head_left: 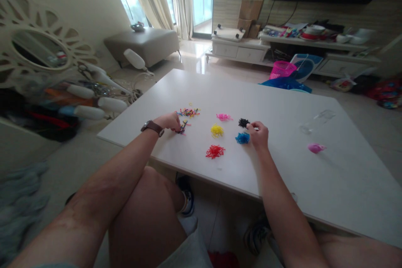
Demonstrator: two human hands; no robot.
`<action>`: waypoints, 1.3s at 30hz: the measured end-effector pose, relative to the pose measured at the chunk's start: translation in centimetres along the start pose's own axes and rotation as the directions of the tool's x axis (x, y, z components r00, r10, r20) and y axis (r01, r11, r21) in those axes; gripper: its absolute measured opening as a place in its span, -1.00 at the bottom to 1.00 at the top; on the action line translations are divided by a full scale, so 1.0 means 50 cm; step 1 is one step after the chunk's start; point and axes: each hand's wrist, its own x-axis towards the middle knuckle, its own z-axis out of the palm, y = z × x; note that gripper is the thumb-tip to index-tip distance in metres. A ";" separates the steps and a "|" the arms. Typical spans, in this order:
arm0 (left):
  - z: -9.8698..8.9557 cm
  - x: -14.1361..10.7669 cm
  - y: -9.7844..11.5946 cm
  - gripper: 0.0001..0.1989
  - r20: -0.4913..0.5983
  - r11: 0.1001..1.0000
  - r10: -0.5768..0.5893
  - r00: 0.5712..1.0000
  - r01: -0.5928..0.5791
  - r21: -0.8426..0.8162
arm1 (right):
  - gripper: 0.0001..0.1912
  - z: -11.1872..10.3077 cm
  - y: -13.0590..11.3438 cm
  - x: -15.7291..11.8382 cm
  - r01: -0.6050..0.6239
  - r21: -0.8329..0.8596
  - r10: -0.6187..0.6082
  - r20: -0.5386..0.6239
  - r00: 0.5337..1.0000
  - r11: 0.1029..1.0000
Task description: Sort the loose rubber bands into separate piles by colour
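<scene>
Small coloured pieces lie in piles on the white table. My left hand (171,122) is closed at the near edge of a mixed-colour pile (189,112), its fingertips among a few dark and coloured pieces (182,128). Pinched fingers of my right hand (258,133) touch the right side of the black pile (243,122), just above the blue pile (242,138); what they hold is too small to make out. Between my hands sit a pink pile (224,117), a yellow pile (216,130) and, nearest me, a red pile (215,151).
On the right of the white table (282,167) are a clear jar (318,121) lying on its side and a pink object (315,148). A lamp with white shades (89,112) stands left of the table. My legs are under its front edge.
</scene>
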 end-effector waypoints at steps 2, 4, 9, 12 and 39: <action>-0.002 -0.001 0.001 -0.89 0.004 1.000 -0.010 1.000 0.010 0.018 | -0.80 0.000 0.000 0.000 0.007 0.003 -0.007 -0.003 1.000 1.000; -0.004 -0.004 0.003 -0.88 0.012 0.999 -0.017 1.000 0.016 0.036 | -0.80 0.000 -0.001 -0.001 0.008 0.004 -0.008 -0.001 1.000 1.000; -0.005 -0.011 0.007 -0.85 0.015 0.997 -0.024 1.000 0.023 0.072 | -0.80 0.000 -0.001 -0.001 -0.001 0.011 0.001 0.006 1.000 1.000; -0.006 -0.013 0.006 -0.85 0.021 0.998 -0.032 0.999 0.031 0.055 | -0.81 0.001 -0.001 0.000 -0.002 0.011 0.002 0.008 1.000 1.000; -0.030 -0.012 -0.011 -0.91 -0.201 0.998 0.033 0.979 -0.043 -0.044 | -0.81 0.004 -0.003 -0.001 0.016 0.022 -0.016 0.005 1.000 1.000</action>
